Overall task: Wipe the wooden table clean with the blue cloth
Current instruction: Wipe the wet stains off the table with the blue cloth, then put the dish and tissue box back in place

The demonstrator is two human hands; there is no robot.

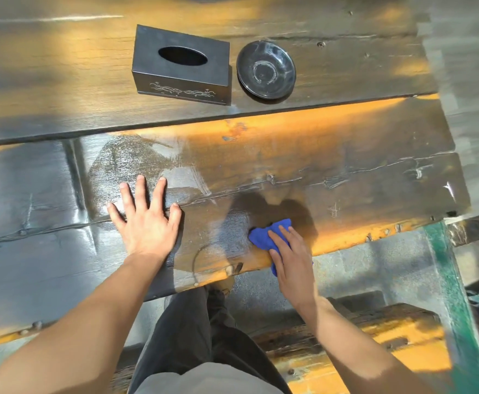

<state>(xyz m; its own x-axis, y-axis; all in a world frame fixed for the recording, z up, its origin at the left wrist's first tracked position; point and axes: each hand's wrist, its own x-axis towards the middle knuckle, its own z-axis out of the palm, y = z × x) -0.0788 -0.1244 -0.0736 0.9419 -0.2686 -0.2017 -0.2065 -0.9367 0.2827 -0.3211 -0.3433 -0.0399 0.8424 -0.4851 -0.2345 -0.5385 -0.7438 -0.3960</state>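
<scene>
The wooden table [332, 155] is dark, rough planking with orange sunlit streaks and a damp sheen left of centre. A bunched blue cloth [264, 233] lies at the table's near edge, right of centre. My right hand [291, 257] presses down on the cloth, fingers over it, with part of the cloth hanging past the edge. My left hand [144, 216] lies flat on the table to the left, fingers spread, holding nothing.
A black tissue box [181, 65] with an oval slot stands on the far plank. A dark round saucer [265, 69] sits right of it. A wooden bench [374, 336] stands below the table's near edge, and my legs are beside it.
</scene>
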